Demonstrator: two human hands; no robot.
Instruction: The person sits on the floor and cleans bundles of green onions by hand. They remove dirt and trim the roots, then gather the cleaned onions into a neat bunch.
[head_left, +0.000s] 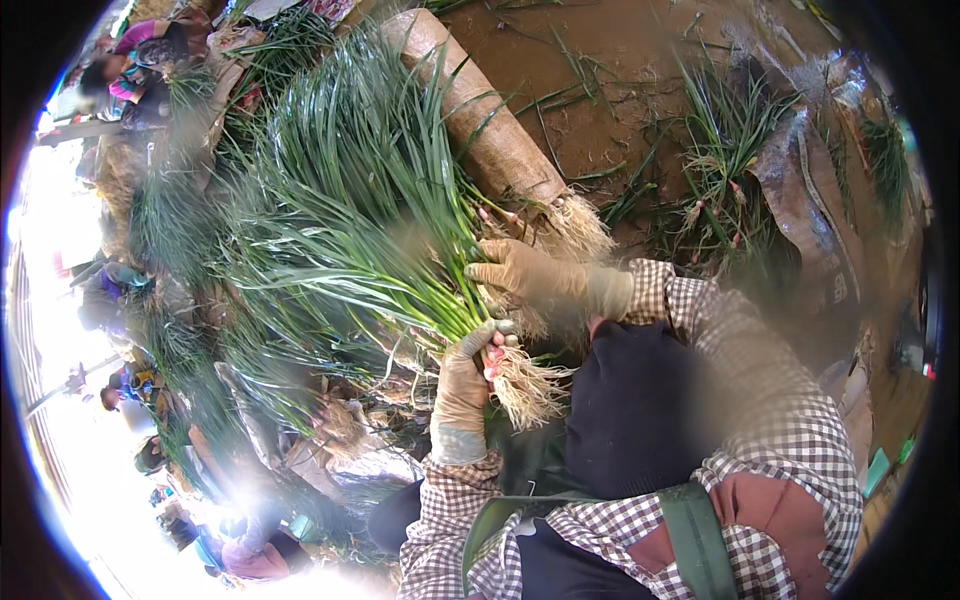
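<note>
My left hand (465, 382), in a tan glove with a grey-green cuff, is closed around a bunch of green garlic plants (442, 319) just above the roots. Pinkish bulbs (495, 356) and pale stringy roots (529, 382) stick out past the thumb toward my lap. Just above it is my right hand (536, 277), gloved alike, its fingertips against the stalks at the bunch's upper edge. Its thumb is hidden, so whether it grips a stalk is unclear. Behind both hands lies a large heap of long-leaved garlic plants (360, 142).
A brown woven roll (480, 112) with roots (581, 225) at its end lies beyond the heap. Loose plants (720, 142) and brown sheeting (802, 202) lie on the wet muddy ground (630, 45) at right. Several people, one in pink sleeves (135, 37), sit among plants at left.
</note>
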